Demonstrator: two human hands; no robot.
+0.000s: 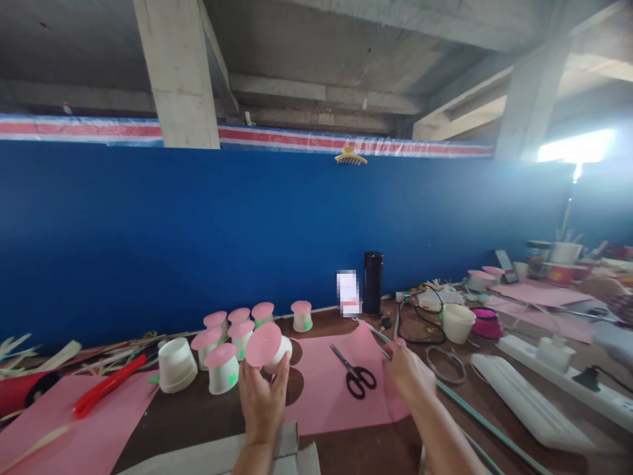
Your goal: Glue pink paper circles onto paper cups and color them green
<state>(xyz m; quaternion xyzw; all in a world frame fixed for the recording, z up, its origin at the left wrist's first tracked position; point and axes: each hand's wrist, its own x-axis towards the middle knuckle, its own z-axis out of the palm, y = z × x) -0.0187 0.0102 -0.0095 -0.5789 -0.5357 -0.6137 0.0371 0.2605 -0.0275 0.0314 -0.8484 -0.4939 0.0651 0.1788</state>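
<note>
Near the middle of the table my left hand (264,396) is closed round a small white cup (283,353) topped with a pink paper disc (264,344). My right hand (408,369) is closed at the right edge of a pink paper sheet (316,389); its fingertips are at a small pink piece I cannot make out clearly. Black scissors (355,377) lie on the sheet between my hands, blades slightly apart. Several white cups with pink discs on top, such as one cup (222,379), stand left of my left hand; a similar cup (302,320) stands behind it.
A larger white cup (177,366) and a red tool (109,386) are at left. Behind stand a black bottle (373,284) and a blue partition (173,231). Cables, a white tub (457,324), a power strip (583,389) and a teal tube (487,425) are at right.
</note>
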